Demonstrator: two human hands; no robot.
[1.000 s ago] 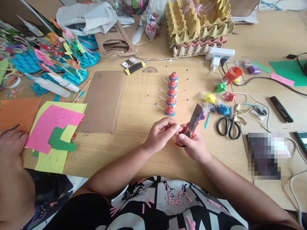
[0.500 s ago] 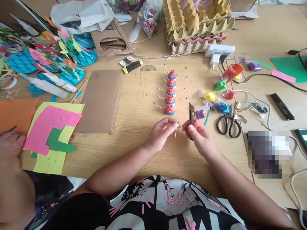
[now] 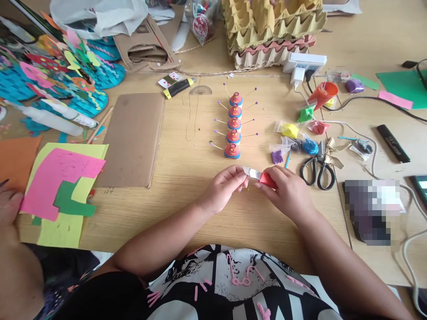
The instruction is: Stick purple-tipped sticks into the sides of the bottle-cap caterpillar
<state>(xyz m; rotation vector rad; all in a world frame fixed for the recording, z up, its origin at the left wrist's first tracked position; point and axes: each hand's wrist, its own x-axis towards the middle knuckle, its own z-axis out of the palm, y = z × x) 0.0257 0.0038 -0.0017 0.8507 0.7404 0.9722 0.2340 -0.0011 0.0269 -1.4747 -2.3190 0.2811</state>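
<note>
Pale wood-grain tabletop [image 3: 187, 178], crowded with craft supplies. Far centre: stacked moulded-pulp egg trays [image 3: 271, 31]. Far left: blue paper cut-outs [image 3: 60, 84]; near left: layered pink, green and yellow foam sheets [image 3: 60, 191]; a flat brown cardboard panel [image 3: 131, 138] lies between them and the centre. Centre: a row of five red-and-blue domed pieces [image 3: 232, 126] bristling with thin bead-tipped sticks. Right of the row: small bags of coloured clay [image 3: 293, 133] and black-handled scissors [image 3: 316, 164]. Another person's hand [image 3: 8, 206] rests at the near-left edge.

Both forearms reach in from the near edge and converge just near of the row. Right hand [image 3: 290, 191], knuckles up, grip clamped on a utility knife [image 3: 262, 177] with red body and metal blade pointing left. Left hand [image 3: 225, 186], fingers pinched together at the blade tip; whether they hold anything cannot be told.
</note>
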